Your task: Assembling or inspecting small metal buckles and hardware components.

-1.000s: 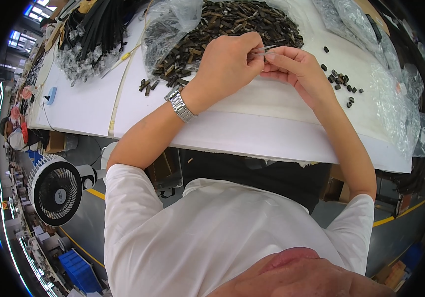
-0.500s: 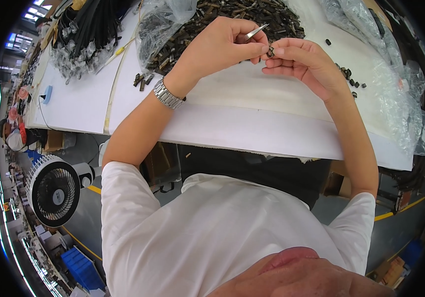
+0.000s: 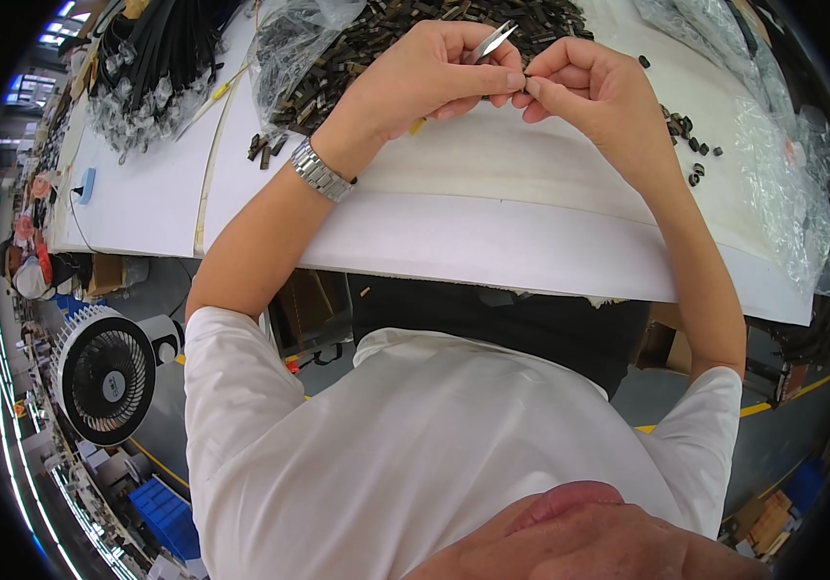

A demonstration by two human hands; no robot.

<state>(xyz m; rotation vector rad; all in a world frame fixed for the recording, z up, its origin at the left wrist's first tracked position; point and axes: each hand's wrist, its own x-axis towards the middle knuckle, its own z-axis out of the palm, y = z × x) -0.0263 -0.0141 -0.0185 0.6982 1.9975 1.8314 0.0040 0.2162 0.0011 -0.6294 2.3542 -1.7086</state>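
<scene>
Person at the white table (image 3: pixel 492 242), both hands up over the far part of it. Left hand (image 3: pixel 424 82) is curled tight round metal tweezers (image 3: pixel 490 42) — the silver tips stick up & to the right, past the knuckles. Steel watch (image 3: pixel 321 172) on that wrist. Right hand (image 3: pixel 594 87) sits just beside it, fingertips of the 2 hands touching; thumb & forefinger pinch narrow on a tiny dark part (image 3: pixel 527 79) right at the meeting point, too small to tell its shape. Rest of the right fingers folded in.

Behind the hands, far side: a big heap of small dark parts (image 3: pixel 386 39), partly spilling from a clear plastic bag (image 3: pixel 289 48). A few loose ones lie left of the watch, near the wrist. Right of the right hand, another small scatter of dark bits (image 3: pixel 687 135), w/ crumpled clear plastic (image 3: pixel 782 164) next to them. Far left: bundle of black cables (image 3: pixel 149 63) in bags. Down on the floor at left, a round fan (image 3: pixel 105 375).
</scene>
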